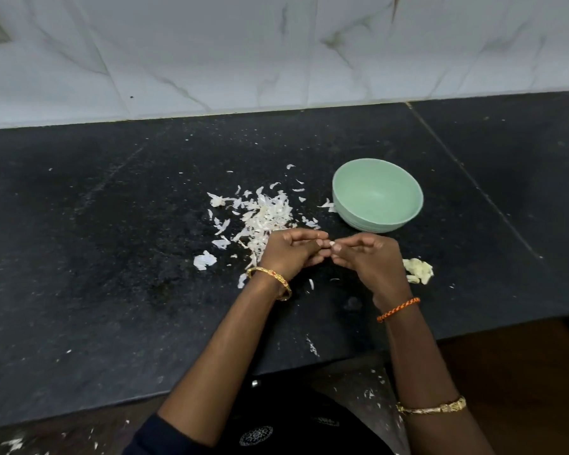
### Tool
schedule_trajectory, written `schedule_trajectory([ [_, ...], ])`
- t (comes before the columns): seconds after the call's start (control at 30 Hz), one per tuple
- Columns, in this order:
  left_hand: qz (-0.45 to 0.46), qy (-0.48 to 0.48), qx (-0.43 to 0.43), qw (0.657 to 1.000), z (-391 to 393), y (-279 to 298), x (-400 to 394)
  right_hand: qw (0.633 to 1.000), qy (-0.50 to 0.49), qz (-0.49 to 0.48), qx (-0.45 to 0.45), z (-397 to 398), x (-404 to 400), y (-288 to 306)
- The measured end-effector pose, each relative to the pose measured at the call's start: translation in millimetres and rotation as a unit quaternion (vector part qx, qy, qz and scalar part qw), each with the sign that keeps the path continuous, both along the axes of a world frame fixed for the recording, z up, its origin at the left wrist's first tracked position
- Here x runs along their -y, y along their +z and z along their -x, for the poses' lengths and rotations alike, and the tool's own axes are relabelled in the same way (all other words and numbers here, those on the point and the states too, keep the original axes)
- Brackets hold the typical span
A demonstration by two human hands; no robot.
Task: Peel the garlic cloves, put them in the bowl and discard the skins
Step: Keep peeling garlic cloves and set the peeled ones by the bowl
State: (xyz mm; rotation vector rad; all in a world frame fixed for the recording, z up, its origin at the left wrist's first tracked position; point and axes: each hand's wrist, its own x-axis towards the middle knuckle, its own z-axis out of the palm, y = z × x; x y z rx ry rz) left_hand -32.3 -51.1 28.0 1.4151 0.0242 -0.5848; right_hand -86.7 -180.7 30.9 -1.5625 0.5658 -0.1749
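Garlic clove (pixel 331 243) pinched between the fingertips of the left hand (pixel 291 254) and right hand (pixel 368 261), both sets of fingers curled round it, held just above the black stone counter (pixel 112 257). Only a small pale tip of the clove showing between the fingers. Pale green bowl (pixel 377 199) just beyond the grip and to its right, upright, interior bare as far as visible. Heap of papery garlic skins (pixel 263 213) beyond and left of the grip, some flakes partly hidden behind the left hand. Small cluster of peeled cloves (pixel 418 270) on the counter just right of the right hand.
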Motion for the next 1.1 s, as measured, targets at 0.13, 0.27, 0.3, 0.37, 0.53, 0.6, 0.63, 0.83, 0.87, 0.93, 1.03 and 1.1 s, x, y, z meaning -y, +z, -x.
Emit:
schedule_trajectory([
  [0.13,-0.064,-0.024,0.095,0.993,29,-7,51,0.995,-0.094,0.012,-0.021,32,43,-3],
  [0.27,-0.170,-0.035,0.205,0.963,49,-14,90,0.973,-0.192,0.102,-0.075,58,87,-8],
  [0.3,-0.193,-0.039,0.225,0.954,53,-15,97,0.968,-0.203,0.118,-0.083,62,96,-8],
  [0.37,-0.236,-0.053,0.254,0.936,57,-17,106,0.966,-0.205,0.125,-0.095,67,105,-8],
  [0.53,-0.281,-0.066,0.256,0.923,64,-23,114,0.970,-0.184,0.119,-0.106,68,108,-17],
  [0.6,-0.283,-0.066,0.253,0.923,65,-23,115,0.971,-0.187,0.105,-0.110,68,109,-15],
  [0.63,-0.283,-0.065,0.252,0.923,64,-23,115,0.971,-0.192,0.088,-0.112,68,111,-14],
  [0.83,-0.254,-0.017,0.229,0.940,61,-24,108,0.966,-0.230,0.058,-0.104,70,109,-10],
  [0.87,-0.256,-0.007,0.223,0.941,60,-24,104,0.965,-0.232,0.081,-0.098,69,104,-10],
  [0.93,-0.274,0.007,0.228,0.935,58,-23,96,0.960,-0.245,0.116,-0.068,67,93,-7],
  [1.03,-0.312,0.062,0.256,0.913,53,-19,76,0.963,-0.214,0.165,-0.010,53,64,1],
  [1.1,-0.334,0.099,0.274,0.896,47,-17,60,0.972,-0.157,0.172,0.034,41,43,4],
])
